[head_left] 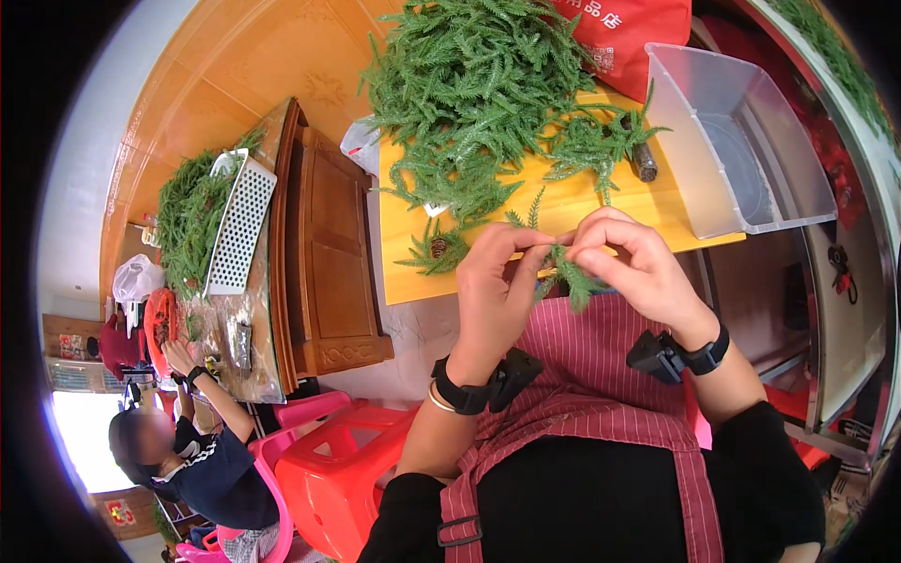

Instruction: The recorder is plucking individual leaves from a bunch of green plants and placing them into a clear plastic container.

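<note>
Just beyond the table's near edge, in front of my striped apron, I hold a small green artificial pine sprig [572,286] between my two hands. My left hand [499,281] pinches it with thumb and forefinger from the left. From the other side my right hand [643,267] grips it, thumb and fingertips together, close to the left fingertips. The fingers partly hide the joint of the sprig. A brown pine cone [438,247] lies among green needles on the yellow table [413,287], left of my hands. Farther back a large heap of pine sprigs [479,94] covers the table.
A dark cylindrical bundle [645,161] lies right of the heap. At the right stands a translucent plastic bin [676,141], with a red bag [615,42] behind. To the left are a wooden cabinet [333,253], red stool [328,479], white perforated basket [242,225] and seated co-worker [216,479].
</note>
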The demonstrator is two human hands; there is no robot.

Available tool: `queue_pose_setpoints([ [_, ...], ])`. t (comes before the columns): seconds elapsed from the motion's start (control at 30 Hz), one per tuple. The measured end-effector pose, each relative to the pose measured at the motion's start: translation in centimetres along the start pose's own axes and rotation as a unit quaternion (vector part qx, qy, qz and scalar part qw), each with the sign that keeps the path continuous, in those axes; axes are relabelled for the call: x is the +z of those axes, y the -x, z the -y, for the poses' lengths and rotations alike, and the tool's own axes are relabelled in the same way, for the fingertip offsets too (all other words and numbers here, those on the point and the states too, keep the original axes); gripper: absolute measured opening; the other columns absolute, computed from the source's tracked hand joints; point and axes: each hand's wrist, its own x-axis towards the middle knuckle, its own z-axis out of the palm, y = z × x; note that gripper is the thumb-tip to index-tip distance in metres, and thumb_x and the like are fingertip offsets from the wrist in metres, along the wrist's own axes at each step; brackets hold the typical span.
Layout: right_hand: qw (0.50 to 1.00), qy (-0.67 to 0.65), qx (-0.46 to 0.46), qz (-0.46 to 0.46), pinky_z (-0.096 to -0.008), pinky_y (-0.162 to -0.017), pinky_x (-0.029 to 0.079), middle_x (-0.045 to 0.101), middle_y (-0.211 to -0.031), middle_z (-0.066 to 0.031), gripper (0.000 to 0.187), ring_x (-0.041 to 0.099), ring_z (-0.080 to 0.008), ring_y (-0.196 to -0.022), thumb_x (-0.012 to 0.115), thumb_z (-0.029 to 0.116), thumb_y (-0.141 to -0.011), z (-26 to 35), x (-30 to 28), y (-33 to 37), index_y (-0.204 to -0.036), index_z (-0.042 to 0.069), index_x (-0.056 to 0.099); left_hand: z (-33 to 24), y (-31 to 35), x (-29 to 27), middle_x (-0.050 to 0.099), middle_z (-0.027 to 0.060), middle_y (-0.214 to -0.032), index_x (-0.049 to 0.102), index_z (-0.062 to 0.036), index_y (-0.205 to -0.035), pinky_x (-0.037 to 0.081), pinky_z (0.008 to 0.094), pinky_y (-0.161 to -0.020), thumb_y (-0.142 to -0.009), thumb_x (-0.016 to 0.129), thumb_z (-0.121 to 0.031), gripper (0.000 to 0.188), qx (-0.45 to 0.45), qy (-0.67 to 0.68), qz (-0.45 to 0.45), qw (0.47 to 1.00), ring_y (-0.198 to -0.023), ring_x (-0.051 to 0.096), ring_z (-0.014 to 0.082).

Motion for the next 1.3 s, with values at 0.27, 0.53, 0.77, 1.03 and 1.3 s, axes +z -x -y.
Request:
queue_pose_setpoints([
  [0.27,0.993,-0.081,0.080,0.042,-0.0191,-0.070,0.043,0.053,-0.082,0.0031,0.017,0.052,-0.0039,-0.078,0.063,0.003,-0.081,-1.3,-0.4,-0.6,-0.096,0.004,0.055,-0.5,-0.2,0.2,0.052,0.0036,-0.081,0.062,0.0006,-0.088,0.044,0.0194,-0.055,-0.082,0.058,0.006,0.009,0.035,-0.048,0.005,0.998,-0.068,0.052,0.0076],
  [0.53,0.991,0.116,0.032,0.064,-0.0263,-0.060,0.045,0.057,-0.072,-0.0029,0.017,0.056,-0.0119,-0.068,0.065,0.007,-0.079,-0.9,-0.5,-0.8,-0.091,0.001,0.055,-1.1,-0.2,0.1,0.054,0.0023,-0.075,0.061,0.0017,-0.086,0.046,0.0197,-0.056,-0.081,0.061,0.005,0.006,-0.025,-0.039,0.032,0.998,-0.067,0.055,0.0066],
  [0.77,0.948,0.317,-0.022,0.013,-0.0356,-0.059,0.045,0.055,-0.073,-0.0120,0.020,0.057,-0.0284,-0.068,0.067,0.012,-0.076,0.3,0.3,-0.7,-0.085,0.002,0.052,0.1,0.0,-0.2,0.058,0.0019,-0.082,0.058,0.0044,-0.087,0.048,0.0192,-0.060,-0.083,0.060,0.003,0.005,-0.086,0.029,0.038,0.995,-0.070,0.056,0.0058],
  [1.03,0.878,0.441,-0.170,-0.076,-0.0337,-0.055,0.044,0.051,-0.076,-0.0098,0.022,0.055,-0.0269,-0.064,0.067,0.002,-0.069,-0.8,1.7,-0.5,-0.085,0.004,0.051,-0.5,-0.1,0.0,0.056,0.0014,-0.082,0.058,0.0033,-0.088,0.049,0.0187,-0.059,-0.083,0.058,0.003,0.005,-0.072,-0.009,0.026,0.997,-0.071,0.056,0.0057],
  [1.3,0.816,0.509,-0.248,-0.114,-0.0333,-0.054,0.045,0.051,-0.074,-0.0088,0.028,0.056,-0.0264,-0.063,0.068,-0.001,-0.062,-1.6,1.5,-1.3,-0.082,0.005,0.051,-1.0,0.2,0.7,0.057,0.0033,-0.083,0.058,0.0026,-0.092,0.049,0.0208,-0.059,-0.082,0.058,0.004,0.010,-0.082,0.027,-0.005,0.996,-0.070,0.058,0.0082],
])
